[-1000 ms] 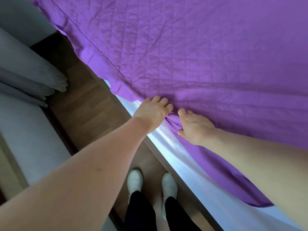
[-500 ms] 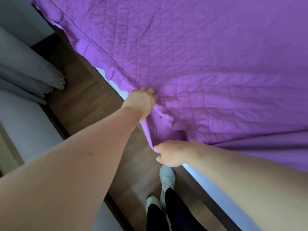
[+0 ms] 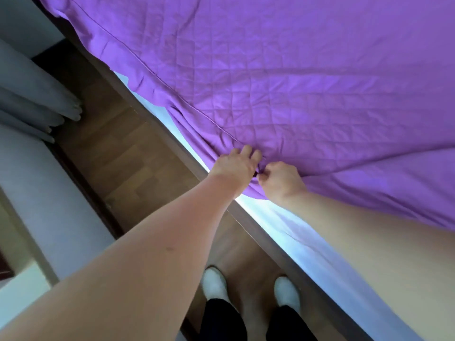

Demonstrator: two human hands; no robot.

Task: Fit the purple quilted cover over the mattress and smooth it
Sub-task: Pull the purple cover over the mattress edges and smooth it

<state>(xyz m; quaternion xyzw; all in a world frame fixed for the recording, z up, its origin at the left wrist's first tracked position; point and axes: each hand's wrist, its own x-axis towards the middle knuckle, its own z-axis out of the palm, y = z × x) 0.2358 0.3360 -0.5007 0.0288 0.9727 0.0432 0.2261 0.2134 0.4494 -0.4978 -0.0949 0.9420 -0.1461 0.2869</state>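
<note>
At the bed's near edge: left hand (image 3: pixel 235 166) and right hand (image 3: pixel 282 180) are right next to each other, pretty much touching, both on the hem.
Left hand: fingers curled over a bunched fold of the purple quilted cover (image 3: pixel 295 77), gripping it with the knuckles up.
Right hand: balled up, thumb and fingers pinching that same gathered bit of fabric.
Cover: lies over most of the bed top, with creases fanning out from where it's gripped.
Mattress: the pale white mattress (image 3: pixel 302 238) shows bare along its side, below the hem, on both sides of the hands.
Frame: dark brown wooden bed rail (image 3: pixel 278 252) runs right under the mattress.
Floor: brown wood-plank floor (image 3: pixel 123 156), with two white shoes (image 3: pixel 214 284) and dark trouser legs (image 3: pixel 221 321) beside the rail.
Far left: grey curtain folds (image 3: pixel 37 102) hang down to the floor.
</note>
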